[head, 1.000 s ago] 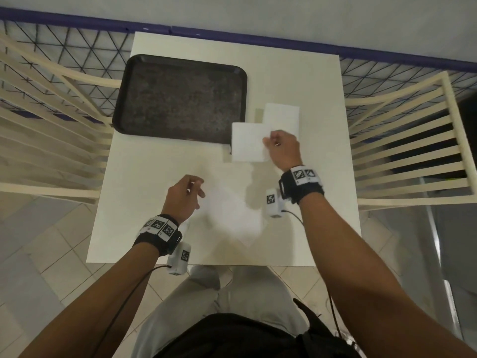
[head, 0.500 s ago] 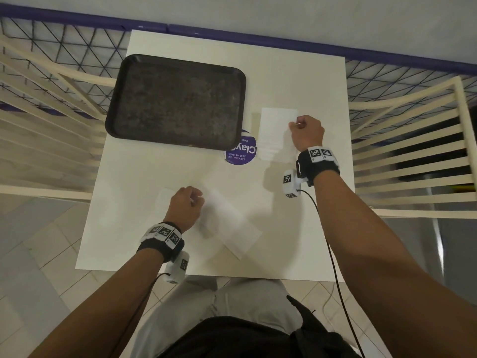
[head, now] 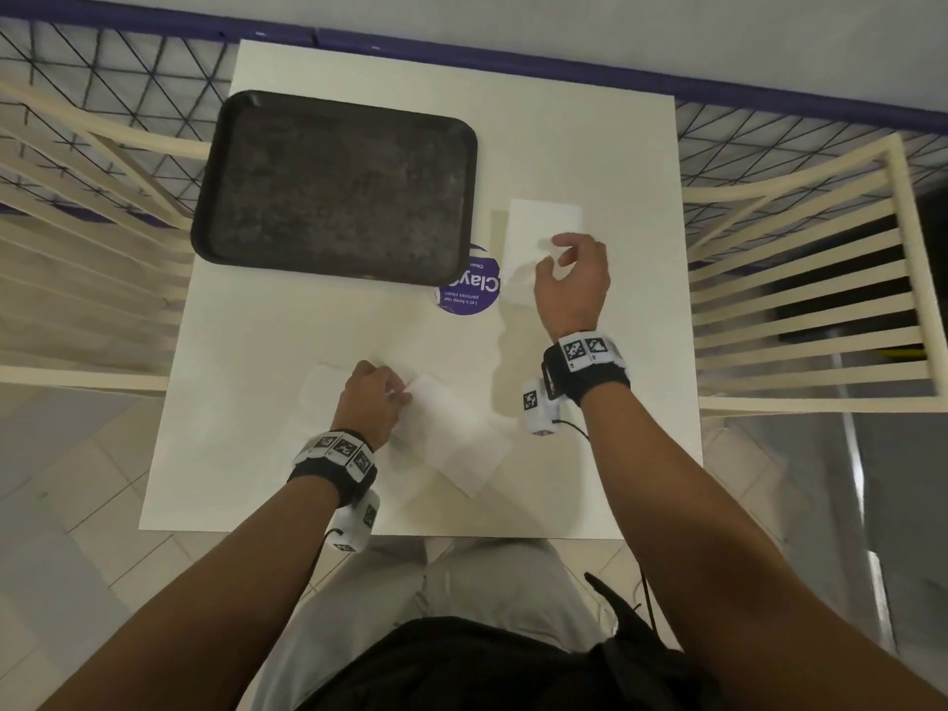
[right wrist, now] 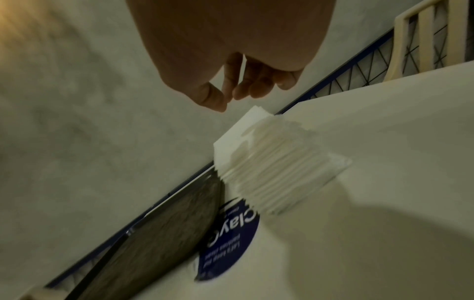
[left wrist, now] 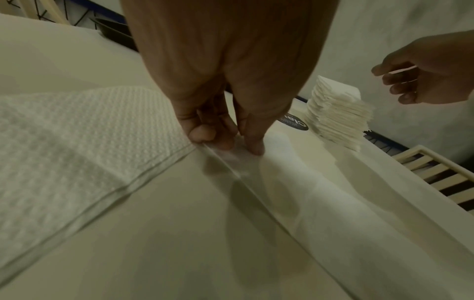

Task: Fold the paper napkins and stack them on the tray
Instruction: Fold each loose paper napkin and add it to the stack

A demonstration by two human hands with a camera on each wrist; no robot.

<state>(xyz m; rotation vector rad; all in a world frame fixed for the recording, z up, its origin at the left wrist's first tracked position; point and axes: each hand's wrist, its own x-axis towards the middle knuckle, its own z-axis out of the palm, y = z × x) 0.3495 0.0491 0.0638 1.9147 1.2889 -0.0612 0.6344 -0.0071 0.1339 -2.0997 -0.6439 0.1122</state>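
white table (head: 308, 325), tray (head: 333, 187), napkins (head: 544, 223), sticker (head: 472, 295)

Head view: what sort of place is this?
Likely a shared dining or pantry area. A round purple sticker on the white table reads "Let's keep our pantries clean". A dark serving tray and a stack of paper napkins sit beside it; cream slatted chairs flank the table.

Probably a canteen or pantry: serving tray (head: 333, 184), napkin stack (left wrist: 338, 119), "keep our pantries clean" table sticker (head: 469, 295).

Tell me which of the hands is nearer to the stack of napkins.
Right. The right hand hovers just above the stack of napkins, fingers loose, while the left hand pinches an open napkin at the table's near edge.
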